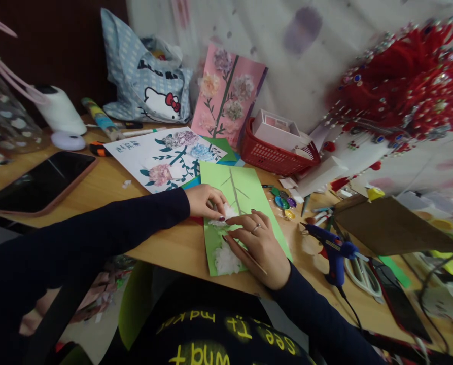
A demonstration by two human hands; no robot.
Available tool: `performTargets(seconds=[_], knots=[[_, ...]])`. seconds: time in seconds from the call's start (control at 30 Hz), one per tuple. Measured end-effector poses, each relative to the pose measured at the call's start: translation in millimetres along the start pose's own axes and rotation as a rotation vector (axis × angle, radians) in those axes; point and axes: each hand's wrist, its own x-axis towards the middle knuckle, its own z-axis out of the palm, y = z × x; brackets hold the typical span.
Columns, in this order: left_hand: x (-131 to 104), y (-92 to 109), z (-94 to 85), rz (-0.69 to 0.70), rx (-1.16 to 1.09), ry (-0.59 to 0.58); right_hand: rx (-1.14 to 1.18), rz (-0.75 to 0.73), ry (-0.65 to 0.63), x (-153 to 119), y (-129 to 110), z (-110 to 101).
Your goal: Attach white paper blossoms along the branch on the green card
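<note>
A light green sheet of paper [247,185] lies on the table, with a grey-green stem and branches drawn on it. Two white ruffled flowers sit on its lower part. My left hand [206,202] is closed, thumb and fingertips pinching the petals of the upper white flower [230,211]. From the other side, my right hand [262,243] touches that same flower with its extended index finger. A thin wooden stick [257,265] is held under the right hand's fingers, slanting toward the wrist. Partly covered by this hand, the lower white flower [226,259] rests near the sheet's front edge.
Left of the sheet lies a white flower picture [142,152]; a pink one [226,96] leans behind. A red basket [268,154] stands at the back. To the right are paint pots [283,202], a blue glue gun [335,253] and cardboard [386,228]. A tablet [39,182] lies left.
</note>
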Motion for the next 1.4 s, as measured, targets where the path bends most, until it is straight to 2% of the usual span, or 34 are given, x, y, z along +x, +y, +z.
performTargets(seconds=[0.17,0.43,0.73,1.03,1.17,1.4], knots=[[0,1,-0.2,-0.004,0.018,0.008,-0.021,-0.012,-0.027,1,1,-3],[0,3,-0.6,-0.010,0.031,0.001,-0.024,0.010,0.059,-2,1,-7],[-1,3,-0.7,-0.016,0.025,-0.007,-0.009,0.031,0.088,-2,-1,-10],[-2,5,-1.1,-0.004,0.040,0.007,-0.003,-0.012,0.087,-4,-2,-1],[-3,2,-2.6,0.036,0.011,-0.018,-0.058,-0.057,0.070,-5,-3,1],[-4,3,-5.2,0.080,0.000,-0.067,-0.080,-0.040,0.071,-3,-1,-2]])
